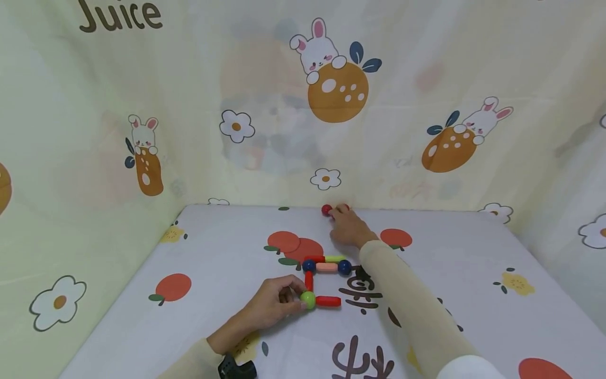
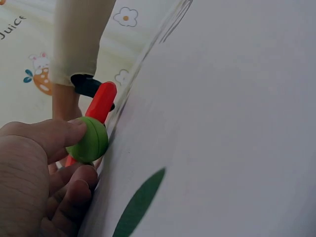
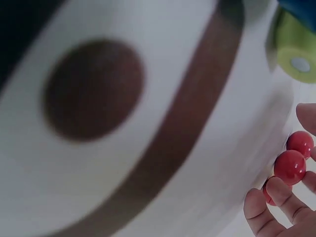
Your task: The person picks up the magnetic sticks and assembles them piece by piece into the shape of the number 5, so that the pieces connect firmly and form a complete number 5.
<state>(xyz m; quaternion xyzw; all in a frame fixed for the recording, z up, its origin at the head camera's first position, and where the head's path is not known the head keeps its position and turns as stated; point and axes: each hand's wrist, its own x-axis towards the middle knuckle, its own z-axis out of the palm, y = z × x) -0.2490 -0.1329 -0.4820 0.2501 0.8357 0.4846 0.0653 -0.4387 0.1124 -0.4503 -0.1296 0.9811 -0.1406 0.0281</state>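
My left hand (image 1: 271,304) pinches a green ball (image 1: 308,300) between thumb and fingers, low over the table. From that ball one red rod (image 1: 328,301) points right and another red rod (image 1: 309,281) leads up to a blue ball (image 1: 309,266). A pink rod (image 1: 326,267) links it to a second blue ball (image 1: 345,267). Behind these lie a short red rod (image 1: 314,258) and a yellow-green rod (image 1: 335,258). At the table's far edge my right hand (image 1: 349,227) reaches among red balls (image 3: 290,167), its fingers spread around them and the thumb apart.
The table (image 1: 227,237) has a white cloth with printed fruit and dark lettering, all flat. A patterned curtain (image 1: 265,68) rises right behind the far edge and along both sides. A dark watch-like band (image 1: 236,367) is on the left wrist.
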